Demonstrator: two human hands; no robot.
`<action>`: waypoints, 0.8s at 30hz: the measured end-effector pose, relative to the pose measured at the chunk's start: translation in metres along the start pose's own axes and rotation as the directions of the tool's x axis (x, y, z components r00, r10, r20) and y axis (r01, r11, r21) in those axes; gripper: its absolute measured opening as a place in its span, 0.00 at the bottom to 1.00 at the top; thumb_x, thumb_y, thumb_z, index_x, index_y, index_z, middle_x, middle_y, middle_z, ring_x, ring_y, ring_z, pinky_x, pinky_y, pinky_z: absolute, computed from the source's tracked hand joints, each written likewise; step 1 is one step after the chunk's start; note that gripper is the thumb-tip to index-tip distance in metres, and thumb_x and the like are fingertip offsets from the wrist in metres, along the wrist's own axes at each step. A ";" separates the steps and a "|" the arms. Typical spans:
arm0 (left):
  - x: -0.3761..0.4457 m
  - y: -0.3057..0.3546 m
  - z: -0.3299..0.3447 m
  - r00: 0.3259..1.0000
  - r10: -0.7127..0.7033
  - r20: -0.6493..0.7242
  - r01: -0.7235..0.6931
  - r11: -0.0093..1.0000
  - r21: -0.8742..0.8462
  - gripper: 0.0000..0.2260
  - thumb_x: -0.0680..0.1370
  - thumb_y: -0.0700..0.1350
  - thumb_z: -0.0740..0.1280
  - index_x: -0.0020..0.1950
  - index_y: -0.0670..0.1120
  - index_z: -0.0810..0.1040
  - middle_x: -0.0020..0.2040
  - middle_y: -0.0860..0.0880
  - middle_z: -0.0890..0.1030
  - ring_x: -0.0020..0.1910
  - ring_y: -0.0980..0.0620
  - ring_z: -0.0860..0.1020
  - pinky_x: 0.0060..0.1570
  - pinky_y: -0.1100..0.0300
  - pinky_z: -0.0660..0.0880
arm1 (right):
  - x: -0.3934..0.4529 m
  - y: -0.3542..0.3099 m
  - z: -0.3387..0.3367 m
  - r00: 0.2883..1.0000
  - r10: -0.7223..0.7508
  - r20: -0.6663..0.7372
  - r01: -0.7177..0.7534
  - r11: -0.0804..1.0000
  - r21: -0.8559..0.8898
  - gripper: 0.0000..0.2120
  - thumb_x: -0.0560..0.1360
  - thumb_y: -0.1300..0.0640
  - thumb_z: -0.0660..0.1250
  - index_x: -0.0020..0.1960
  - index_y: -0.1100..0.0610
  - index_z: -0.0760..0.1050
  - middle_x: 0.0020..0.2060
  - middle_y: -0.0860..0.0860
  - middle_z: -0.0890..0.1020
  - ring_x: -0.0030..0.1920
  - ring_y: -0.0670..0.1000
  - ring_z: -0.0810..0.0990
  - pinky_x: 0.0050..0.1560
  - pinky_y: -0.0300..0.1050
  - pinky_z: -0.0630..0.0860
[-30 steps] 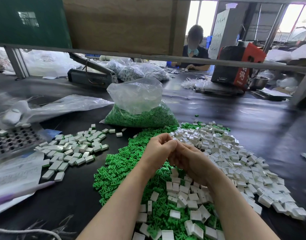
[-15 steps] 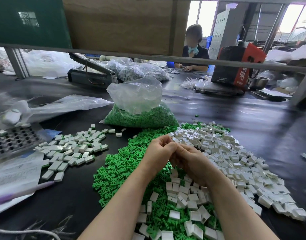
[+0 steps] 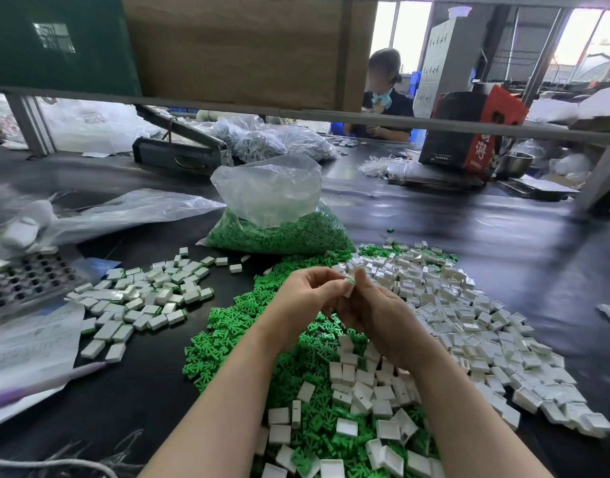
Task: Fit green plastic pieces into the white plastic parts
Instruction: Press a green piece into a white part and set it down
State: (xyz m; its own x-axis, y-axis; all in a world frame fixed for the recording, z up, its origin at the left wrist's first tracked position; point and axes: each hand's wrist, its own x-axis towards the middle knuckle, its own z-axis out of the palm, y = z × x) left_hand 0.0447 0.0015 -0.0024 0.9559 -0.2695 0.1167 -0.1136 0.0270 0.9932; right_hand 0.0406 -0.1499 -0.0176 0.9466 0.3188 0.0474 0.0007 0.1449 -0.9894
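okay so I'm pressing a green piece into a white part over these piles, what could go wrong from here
1. Both hands, left hand and right hand, pinch one small white part right above the green pile; if it slips, it may vanish among loose pieces.
2. White parts already overlap the green ones near your wrists, so a forearm sweep could mix them further.
3. The finished pile sits apart on the left; a careless toss could scatter it.

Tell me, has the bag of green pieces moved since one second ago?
No. The bag sits at the same place on the black table, just behind the loose green pile, as before.
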 end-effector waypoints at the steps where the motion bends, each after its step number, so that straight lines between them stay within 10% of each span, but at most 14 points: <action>1: -0.001 0.000 -0.001 1.000 0.005 0.005 -0.005 1.000 0.010 0.04 0.78 0.40 0.68 0.47 0.40 0.81 0.36 0.46 0.79 0.35 0.51 0.75 0.36 0.63 0.71 | 0.000 0.000 -0.001 1.000 0.006 -0.016 -0.005 1.000 0.019 0.25 0.76 0.38 0.59 0.45 0.60 0.78 0.33 0.52 0.78 0.34 0.48 0.74 0.37 0.42 0.71; 16: -0.001 0.006 -0.016 0.981 0.181 -0.067 -0.131 0.881 0.455 0.07 0.77 0.39 0.70 0.53 0.46 0.85 0.43 0.48 0.85 0.44 0.49 0.83 0.51 0.51 0.80 | 0.001 -0.005 -0.004 0.962 -0.233 -0.144 0.177 0.930 -0.323 0.02 0.76 0.68 0.68 0.46 0.63 0.78 0.32 0.49 0.79 0.30 0.39 0.75 0.32 0.31 0.71; 21: -0.002 0.007 -0.014 0.976 0.214 -0.033 -0.168 0.844 0.509 0.07 0.77 0.37 0.70 0.52 0.45 0.85 0.40 0.53 0.84 0.39 0.59 0.82 0.44 0.63 0.79 | 0.000 -0.004 -0.001 0.967 -0.205 -0.153 0.103 0.859 -0.501 0.02 0.76 0.65 0.68 0.46 0.64 0.77 0.38 0.65 0.80 0.37 0.54 0.76 0.42 0.57 0.76; 24: -0.002 0.007 -0.014 0.981 0.189 -0.034 -0.151 0.872 0.466 0.07 0.76 0.35 0.70 0.52 0.43 0.85 0.40 0.52 0.85 0.37 0.59 0.83 0.42 0.66 0.78 | 0.000 -0.004 0.001 0.964 -0.210 -0.162 0.095 0.844 -0.527 0.03 0.76 0.64 0.68 0.44 0.64 0.77 0.36 0.61 0.79 0.37 0.54 0.75 0.41 0.56 0.74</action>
State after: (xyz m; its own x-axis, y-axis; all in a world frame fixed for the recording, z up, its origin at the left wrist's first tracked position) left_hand 0.0456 0.0153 0.0040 0.9260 -0.2265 0.3022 -0.3700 -0.3840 0.8459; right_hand 0.0401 -0.1499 -0.0136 0.9648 0.1253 0.2312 0.2607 -0.3413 -0.9031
